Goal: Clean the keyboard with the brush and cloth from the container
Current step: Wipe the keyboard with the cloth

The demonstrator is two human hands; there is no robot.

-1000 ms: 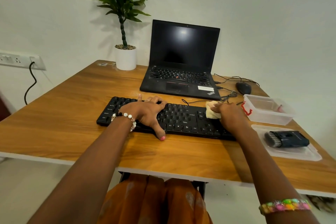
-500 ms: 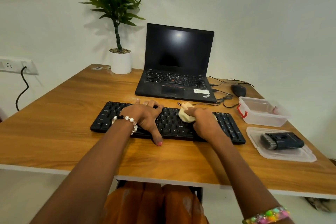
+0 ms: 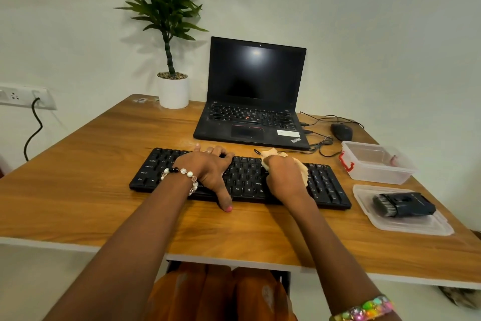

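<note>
Cloth (image 3: pixel 302 168) mostly under right hand (image 3: pixel 283 177)

Bare desk (image 3: pixel 86 164) left of keyboard (image 3: pixel 250 180): free room. Right side crowded: box (image 3: pixel 374 164), lid (image 3: pixel 406 224), brush (image 3: pixel 403 205). Laptop (image 3: pixel 252 102) blocks behind.

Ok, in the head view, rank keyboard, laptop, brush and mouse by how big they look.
1. laptop
2. keyboard, partly covered by both hands
3. brush
4. mouse; it lies farther back, so its true size against the brush is unsure.
</note>
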